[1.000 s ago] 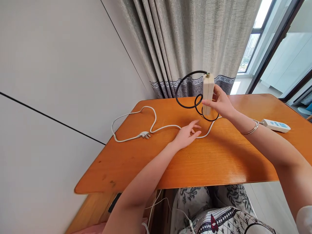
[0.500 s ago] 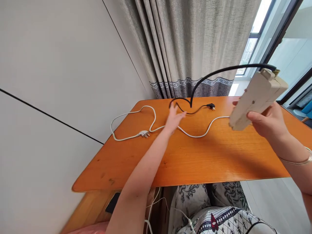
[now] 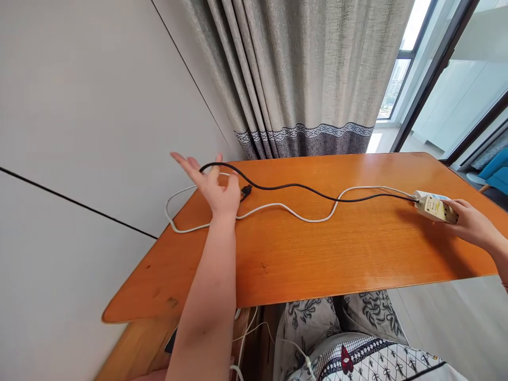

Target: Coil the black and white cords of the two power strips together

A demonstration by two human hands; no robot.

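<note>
At the table's right, my right hand (image 3: 468,222) is wrapped around a white and yellowed power strip (image 3: 432,209), tilted so some socket holes show. A black cable (image 3: 293,186) and a white cable (image 3: 307,218) both run to its left end. My left hand (image 3: 220,193) is raised over the table's left part, with the black cable caught among its spread fingers; the exact grip is partly hidden. The cable's black plug (image 3: 246,191) shows just right of that hand. Behind my left hand and wrist, part of the white cable's loop and its plug are hidden.
The orange wooden table (image 3: 317,254) meets a white panelled wall (image 3: 79,132) on the left. Grey curtains (image 3: 301,79) hang behind it. A blue chair (image 3: 494,174) stands far right. Thin white cords (image 3: 254,328) lie below the table edge.
My left hand has moved left, drawing the black cable and its plug along. My right hand has lowered the power strip toward the table and turned it, so the black cable now stretches across.
</note>
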